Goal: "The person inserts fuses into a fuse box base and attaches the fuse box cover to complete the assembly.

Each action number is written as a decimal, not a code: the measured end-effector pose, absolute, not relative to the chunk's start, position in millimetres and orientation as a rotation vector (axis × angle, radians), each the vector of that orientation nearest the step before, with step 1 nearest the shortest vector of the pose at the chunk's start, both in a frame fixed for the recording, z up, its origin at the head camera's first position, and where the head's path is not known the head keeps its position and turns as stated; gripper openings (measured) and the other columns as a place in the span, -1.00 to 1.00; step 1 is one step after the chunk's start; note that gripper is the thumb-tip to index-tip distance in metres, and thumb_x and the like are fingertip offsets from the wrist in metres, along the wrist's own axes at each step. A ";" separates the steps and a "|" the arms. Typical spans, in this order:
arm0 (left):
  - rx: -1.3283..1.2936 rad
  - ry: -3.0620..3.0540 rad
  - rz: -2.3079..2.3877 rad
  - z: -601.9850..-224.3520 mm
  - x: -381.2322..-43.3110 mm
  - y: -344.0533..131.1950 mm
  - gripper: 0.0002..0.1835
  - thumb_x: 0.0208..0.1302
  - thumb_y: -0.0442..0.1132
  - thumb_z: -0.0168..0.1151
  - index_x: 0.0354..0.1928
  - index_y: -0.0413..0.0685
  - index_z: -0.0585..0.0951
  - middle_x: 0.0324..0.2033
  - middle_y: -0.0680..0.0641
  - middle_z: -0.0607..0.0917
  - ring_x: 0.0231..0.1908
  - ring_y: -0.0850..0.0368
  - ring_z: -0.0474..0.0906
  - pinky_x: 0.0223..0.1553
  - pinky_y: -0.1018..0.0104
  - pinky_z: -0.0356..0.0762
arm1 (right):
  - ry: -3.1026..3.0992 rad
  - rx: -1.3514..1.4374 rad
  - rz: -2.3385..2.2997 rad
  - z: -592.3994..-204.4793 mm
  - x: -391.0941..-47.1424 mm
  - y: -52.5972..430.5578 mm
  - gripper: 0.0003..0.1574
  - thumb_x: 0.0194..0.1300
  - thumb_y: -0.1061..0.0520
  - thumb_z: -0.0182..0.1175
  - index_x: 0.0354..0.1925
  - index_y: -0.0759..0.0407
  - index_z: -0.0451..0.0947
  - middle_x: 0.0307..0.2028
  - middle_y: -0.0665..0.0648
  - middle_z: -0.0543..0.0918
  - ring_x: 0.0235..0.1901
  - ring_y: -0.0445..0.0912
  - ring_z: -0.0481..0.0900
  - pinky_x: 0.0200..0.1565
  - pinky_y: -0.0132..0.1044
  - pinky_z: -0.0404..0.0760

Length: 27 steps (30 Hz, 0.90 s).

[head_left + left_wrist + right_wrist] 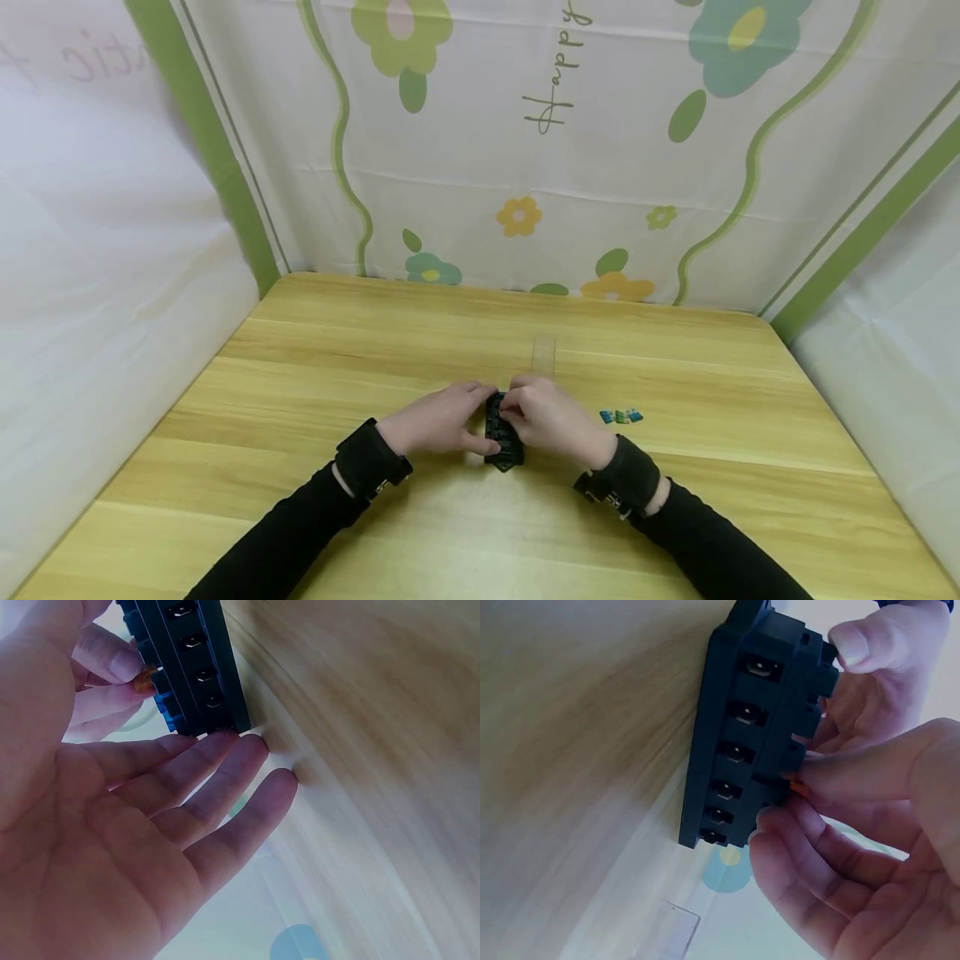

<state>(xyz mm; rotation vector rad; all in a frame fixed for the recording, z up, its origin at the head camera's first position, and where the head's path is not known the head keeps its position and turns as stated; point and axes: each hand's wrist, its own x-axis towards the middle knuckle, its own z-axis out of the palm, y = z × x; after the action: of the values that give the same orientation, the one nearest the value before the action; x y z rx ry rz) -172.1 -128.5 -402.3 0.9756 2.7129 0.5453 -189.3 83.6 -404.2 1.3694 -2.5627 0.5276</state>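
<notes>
- The block [757, 742] sits on the table [420, 533] between the hands; metal shows inside its side openings.
- At its top edge, the right hand [551, 419] pinches an orange piece [145, 680].
- The left hand [442, 418] touches the block's far end, fingers nearly straight, slightly apart.
- Small pieces [622, 417] lie to the right.
</notes>
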 end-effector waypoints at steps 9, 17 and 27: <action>0.978 2.714 0.547 -402.2 -170.2 -128.5 -0.04 0.18 0.33 0.16 0.41 -0.19 0.21 0.27 -0.13 0.35 0.25 0.04 0.29 0.19 0.26 0.26 | -2.560 1.343 0.489 -405.9 -189.4 82.3 -0.86 0.21 0.24 0.27 -0.40 0.02 0.70 -0.47 -0.10 0.44 -0.49 -0.27 0.35 -0.43 -0.48 0.38; 0.962 2.717 0.542 -402.1 -170.1 -129.0 -0.04 0.17 0.34 0.15 0.42 -0.17 0.20 0.28 -0.13 0.34 0.25 0.05 0.28 0.19 0.28 0.25 | -2.570 1.331 0.533 -404.0 -190.2 80.5 -0.84 0.21 0.26 0.26 -0.42 0.02 0.70 -0.50 -0.14 0.39 -0.52 -0.29 0.35 -0.45 -0.49 0.38; 0.985 2.712 0.553 -401.0 -170.2 -127.9 -0.06 0.18 0.31 0.17 0.41 -0.20 0.22 0.25 -0.12 0.37 0.22 0.06 0.31 0.17 0.29 0.28 | -2.576 1.340 0.542 -404.4 -191.4 78.9 -0.79 0.19 0.31 0.24 -0.49 0.04 0.67 -0.55 -0.14 0.34 -0.58 -0.29 0.33 -0.52 -0.50 0.36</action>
<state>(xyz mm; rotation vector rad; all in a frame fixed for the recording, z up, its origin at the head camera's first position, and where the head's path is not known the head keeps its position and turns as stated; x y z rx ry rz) -170.2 -127.9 -401.0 0.9847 2.7117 0.5532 -191.4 78.9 -404.4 1.3400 -2.5757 0.5422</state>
